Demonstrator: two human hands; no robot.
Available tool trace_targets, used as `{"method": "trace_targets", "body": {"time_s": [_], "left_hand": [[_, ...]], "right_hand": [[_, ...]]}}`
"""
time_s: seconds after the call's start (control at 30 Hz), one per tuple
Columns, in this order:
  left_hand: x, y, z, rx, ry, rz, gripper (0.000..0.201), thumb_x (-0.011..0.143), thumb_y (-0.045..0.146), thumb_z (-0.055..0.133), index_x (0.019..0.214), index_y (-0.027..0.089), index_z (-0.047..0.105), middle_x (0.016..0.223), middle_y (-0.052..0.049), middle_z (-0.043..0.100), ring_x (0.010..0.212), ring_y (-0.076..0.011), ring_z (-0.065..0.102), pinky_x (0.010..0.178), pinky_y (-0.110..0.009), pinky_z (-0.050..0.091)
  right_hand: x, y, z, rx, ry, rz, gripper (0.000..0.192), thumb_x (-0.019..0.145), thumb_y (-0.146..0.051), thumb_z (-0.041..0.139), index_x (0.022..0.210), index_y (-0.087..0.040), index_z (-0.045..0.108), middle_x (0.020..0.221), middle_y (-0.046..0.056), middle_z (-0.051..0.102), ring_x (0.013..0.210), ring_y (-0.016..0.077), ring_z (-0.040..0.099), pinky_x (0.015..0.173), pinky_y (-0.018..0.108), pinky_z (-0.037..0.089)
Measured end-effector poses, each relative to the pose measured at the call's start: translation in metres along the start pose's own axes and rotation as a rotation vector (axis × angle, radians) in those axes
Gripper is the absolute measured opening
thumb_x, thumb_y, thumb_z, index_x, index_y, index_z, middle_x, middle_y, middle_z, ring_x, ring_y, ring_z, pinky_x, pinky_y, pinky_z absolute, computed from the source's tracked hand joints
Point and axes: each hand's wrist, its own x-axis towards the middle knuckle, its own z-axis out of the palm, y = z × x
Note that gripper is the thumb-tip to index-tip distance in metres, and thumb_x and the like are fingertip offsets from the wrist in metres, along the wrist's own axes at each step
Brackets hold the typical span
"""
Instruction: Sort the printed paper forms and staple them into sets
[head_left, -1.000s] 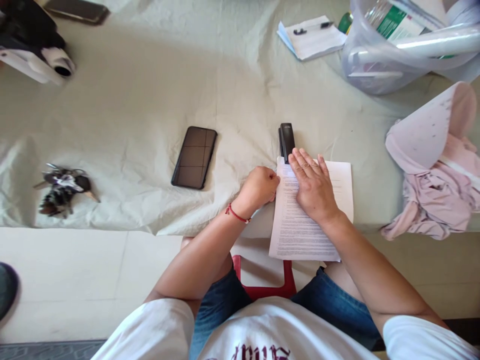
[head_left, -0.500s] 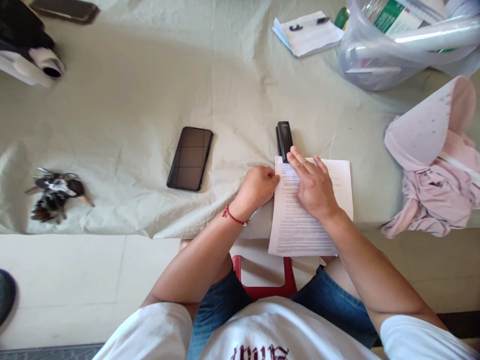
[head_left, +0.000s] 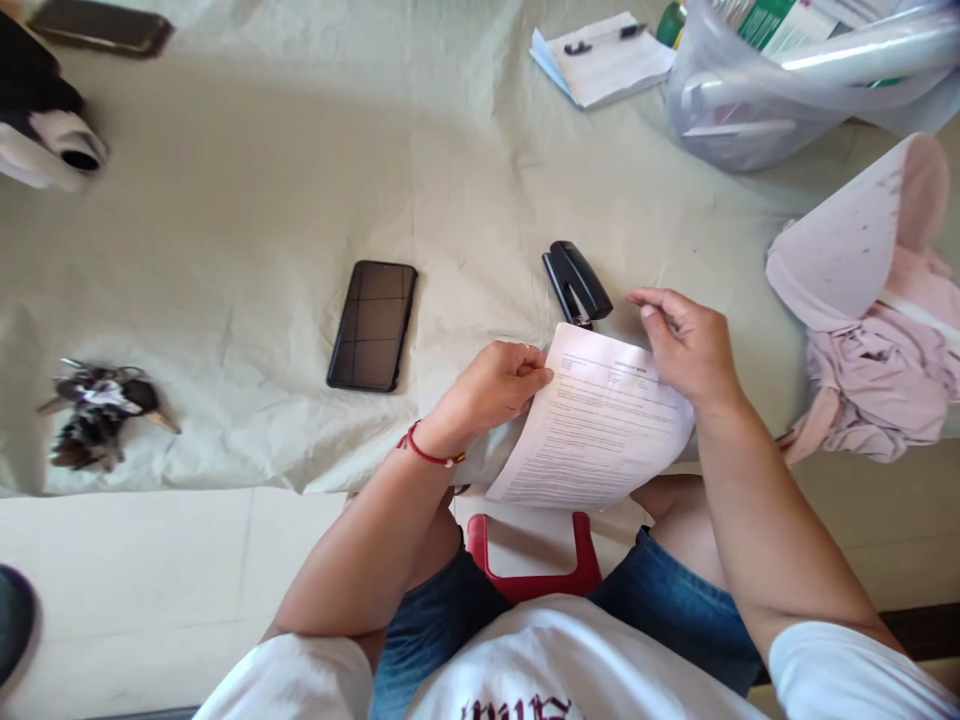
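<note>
My left hand (head_left: 495, 385) pinches the left edge of the printed sheets (head_left: 600, 430) between thumb and curled fingers, and my right hand (head_left: 686, 345) holds their top right edge with the fingers bent over it. The sheets sit tilted, top corner toward the stapler (head_left: 576, 283), lower end hanging past the table's near edge above my lap and the red stool (head_left: 536, 570).

The stapler lies just beyond the top corner of the paper, its mouth right at that corner; I cannot tell whether they touch. To the left, the dark phone (head_left: 373, 325) rests well apart on the pale cloth (head_left: 262, 200), with bare cloth between. The keys (head_left: 97, 410) lie far left near the table edge. On the right, the pink fabric (head_left: 877, 370) crowds the edge, leaving a narrow bare strip beside my right hand.

Half a second ago my right palm lay flat on the paper, which lay squarer to the table; now the hand has lifted to the top edge, the sheets have turned clockwise, and the stapler has swung askew.
</note>
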Motion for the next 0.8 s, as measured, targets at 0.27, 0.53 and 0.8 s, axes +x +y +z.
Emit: {"method": "trace_targets", "body": {"time_s": [0.27, 0.53, 0.8], "left_hand": [[0.005, -0.005, -0.016, -0.221, -0.051, 0.145, 0.022, 0.082, 0.036, 0.081, 0.077, 0.019, 0.067, 0.055, 0.007, 0.042, 0.047, -0.0066, 0.033, 0.049, -0.025, 0.021], [0.018, 0.002, -0.035, -0.380, 0.285, 0.218, 0.022, 0.075, 0.028, 0.084, 0.070, 0.021, 0.064, 0.058, 0.005, 0.048, 0.046, -0.0059, 0.033, 0.046, -0.026, 0.019], [0.035, 0.002, -0.040, -0.516, 0.502, 0.263, 0.023, 0.087, 0.025, 0.081, 0.074, 0.022, 0.062, 0.063, 0.005, 0.056, 0.047, -0.0062, 0.037, 0.045, -0.026, 0.030]], "right_hand": [[0.010, 0.013, -0.060, 0.349, -0.309, 0.390, 0.053, 0.096, -0.074, 0.073, 0.098, -0.023, 0.085, 0.097, 0.010, 0.085, 0.093, 0.0263, 0.082, 0.095, 0.044, 0.067], [0.011, 0.009, -0.070, 0.785, -0.213, 0.459, 0.047, 0.083, -0.065, 0.090, 0.109, -0.027, 0.081, 0.087, 0.002, 0.082, 0.074, 0.0178, 0.076, 0.068, 0.030, 0.063], [0.006, -0.002, -0.037, 0.715, -0.234, 0.489, 0.039, 0.072, -0.047, 0.103, 0.096, -0.024, 0.082, 0.095, 0.004, 0.085, 0.082, 0.0222, 0.079, 0.078, 0.037, 0.069]]}}
